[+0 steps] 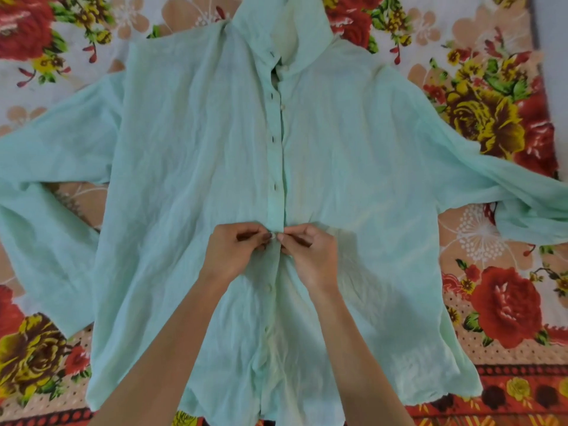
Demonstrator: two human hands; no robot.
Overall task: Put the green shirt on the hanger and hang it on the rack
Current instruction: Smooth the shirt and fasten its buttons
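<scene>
The pale green shirt [190,155] lies flat and face up on a flowered bedspread [498,290], collar at the top, both sleeves spread out to the sides. My left hand [233,253] and my right hand [310,256] meet at the middle of the button placket. Each pinches the shirt's front edge around one button [275,236]. Below my hands the placket looks closed; above them a few dark buttonholes show and the neck is parted. No hanger or rack is in view.
The bedspread, with red and yellow roses, reaches past the shirt on all sides. Its patterned red border [507,392] runs along the near edge. A plain grey strip [553,32] shows at the far right.
</scene>
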